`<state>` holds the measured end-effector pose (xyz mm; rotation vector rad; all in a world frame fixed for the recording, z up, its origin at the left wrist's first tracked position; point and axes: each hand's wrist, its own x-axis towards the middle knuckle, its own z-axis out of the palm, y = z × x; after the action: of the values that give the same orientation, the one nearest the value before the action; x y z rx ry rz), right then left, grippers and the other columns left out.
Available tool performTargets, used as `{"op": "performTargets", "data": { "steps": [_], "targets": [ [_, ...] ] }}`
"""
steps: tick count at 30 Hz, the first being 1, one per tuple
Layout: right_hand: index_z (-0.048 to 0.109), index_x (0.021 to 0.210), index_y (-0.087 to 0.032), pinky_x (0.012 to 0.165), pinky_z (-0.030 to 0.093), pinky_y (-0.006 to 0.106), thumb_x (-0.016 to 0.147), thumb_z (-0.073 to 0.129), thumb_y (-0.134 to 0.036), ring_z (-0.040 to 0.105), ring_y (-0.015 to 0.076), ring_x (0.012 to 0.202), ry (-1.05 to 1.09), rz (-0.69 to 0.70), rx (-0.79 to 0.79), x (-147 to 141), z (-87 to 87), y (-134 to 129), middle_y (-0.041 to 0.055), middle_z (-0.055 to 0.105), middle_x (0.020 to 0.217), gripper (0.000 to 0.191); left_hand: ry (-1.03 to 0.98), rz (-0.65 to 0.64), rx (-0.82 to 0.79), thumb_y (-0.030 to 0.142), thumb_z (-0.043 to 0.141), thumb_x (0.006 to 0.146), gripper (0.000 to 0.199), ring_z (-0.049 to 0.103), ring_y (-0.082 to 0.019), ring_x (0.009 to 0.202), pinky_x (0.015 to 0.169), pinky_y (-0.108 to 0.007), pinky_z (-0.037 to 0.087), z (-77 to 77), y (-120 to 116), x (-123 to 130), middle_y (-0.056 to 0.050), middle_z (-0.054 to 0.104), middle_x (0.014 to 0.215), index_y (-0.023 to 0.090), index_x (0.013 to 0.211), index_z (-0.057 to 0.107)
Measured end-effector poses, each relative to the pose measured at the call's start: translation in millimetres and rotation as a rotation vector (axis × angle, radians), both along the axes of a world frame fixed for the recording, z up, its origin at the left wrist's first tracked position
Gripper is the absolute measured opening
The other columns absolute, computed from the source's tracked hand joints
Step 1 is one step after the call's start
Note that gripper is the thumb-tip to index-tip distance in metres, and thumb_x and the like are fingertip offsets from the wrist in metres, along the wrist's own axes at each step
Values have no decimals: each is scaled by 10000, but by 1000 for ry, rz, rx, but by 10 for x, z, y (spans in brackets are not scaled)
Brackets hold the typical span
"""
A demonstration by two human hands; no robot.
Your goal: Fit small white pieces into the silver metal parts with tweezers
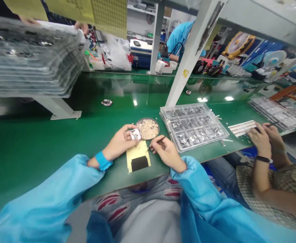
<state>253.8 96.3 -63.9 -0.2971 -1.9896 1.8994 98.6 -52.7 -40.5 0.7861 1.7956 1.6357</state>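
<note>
My left hand (121, 141) holds a small white squarish part (135, 134) between thumb and fingers, beside a round dish (148, 128) full of tiny pale pieces. Dark tweezers (160, 139) are pinched in my right hand (164, 150), their tips pointing down and left at the edge of a yellow sheet. That yellow sheet (132, 153), with a black rectangle (139, 163) on its lower part, lies on the green table (92, 135) between my hands. Right of the dish is a stack of clear trays (196, 125) with small metallic parts in compartments.
Stacked clear trays (31, 64) rest on a raised shelf at left. A white post (188, 54) rises behind the near trays. Small parts (106, 102) lie farther back. At right, a person's hands (262, 136) work over white strips (241, 128).
</note>
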Motion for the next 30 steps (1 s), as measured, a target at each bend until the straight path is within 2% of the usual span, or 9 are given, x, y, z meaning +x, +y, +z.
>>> {"op": "performTargets", "data": {
  "steps": [3,6,11,14,18,23,26,30],
  "targets": [
    [591,905,-199,656,579,276,892,662,-437,671,146,698,-64,6,38,7,3,4,11,664,784,249,57,-172,-25,223,757,675,529,713,-220,893,737,-314,567,-23,-109,83,-80,725,1006,196,1168,567],
    [621,919,-197,692,569,284,901,662,-407,675,155,726,-79,11,134,24,13,3,16,678,804,215,159,-241,-55,206,723,729,465,703,-216,936,804,-332,561,-46,-100,80,-66,712,1045,208,1175,590],
    [633,925,-191,735,553,295,914,655,-373,672,158,750,-78,28,211,51,34,-8,20,686,813,183,178,-223,-84,244,687,786,383,702,-213,886,810,-349,564,-85,-90,78,-61,714,1009,200,1159,614],
    [614,906,-193,711,561,294,914,658,-373,671,150,719,-27,31,131,67,44,-15,15,679,803,186,229,-200,-118,256,672,804,358,703,-213,862,783,-342,569,-94,-92,90,-65,719,1018,203,1156,631],
    [576,896,-204,680,580,297,924,648,-395,671,145,705,102,-65,22,65,94,-8,21,679,826,206,222,-161,-151,282,671,811,334,701,-212,814,751,-334,566,-88,-73,117,-52,722,952,199,1134,644],
    [608,920,-214,749,592,335,922,667,-322,694,176,802,258,-187,165,16,152,13,40,701,858,123,127,-127,-108,402,646,865,311,705,-219,828,746,-320,562,-86,-50,154,-73,742,956,171,1074,660],
    [665,927,-227,847,587,376,900,696,-244,710,201,890,316,-226,306,7,157,15,49,733,902,44,191,-131,-114,385,627,880,313,695,-201,792,703,-286,549,-90,-72,163,-65,751,954,180,1109,692],
    [710,936,-235,878,591,385,886,713,-212,720,214,928,286,-194,430,15,148,14,54,761,930,55,313,-143,-180,371,608,892,335,655,-168,684,616,-247,506,-80,-114,168,-34,750,862,207,1165,711]
  ]
}}
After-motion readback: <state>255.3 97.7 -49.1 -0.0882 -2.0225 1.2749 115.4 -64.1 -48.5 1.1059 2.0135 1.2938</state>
